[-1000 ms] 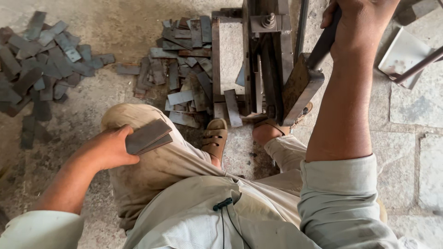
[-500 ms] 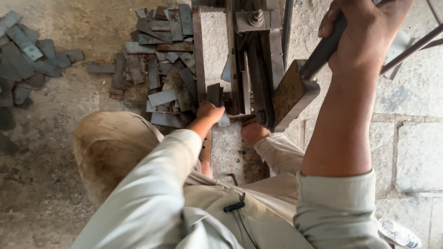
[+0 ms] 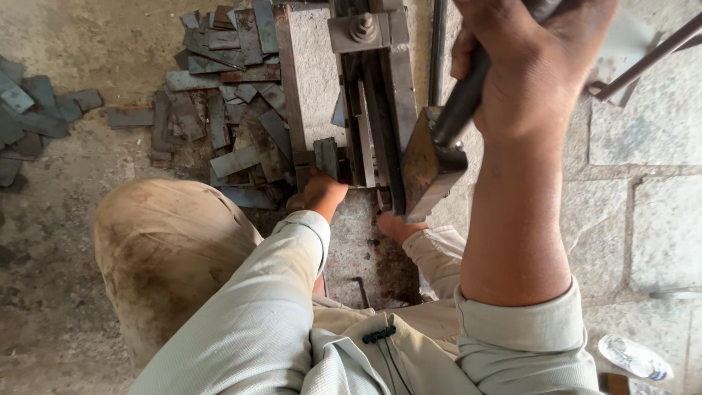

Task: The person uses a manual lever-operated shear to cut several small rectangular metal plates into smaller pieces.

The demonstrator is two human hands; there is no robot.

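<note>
Feeding step at a lever shear: left hand [image 3: 319, 194] closed on a flat metal strip [image 3: 327, 156], apparently set against the blade [image 3: 380, 139]; right hand [image 3: 537, 66] grips the raised lever handle [image 3: 461, 102]. The cut calls for a firm downstroke

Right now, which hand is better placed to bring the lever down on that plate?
Right. The right hand is wrapped around the dark lever handle, raised above the shear. The left hand is low at the machine's front, on the flat metal piece.
</note>
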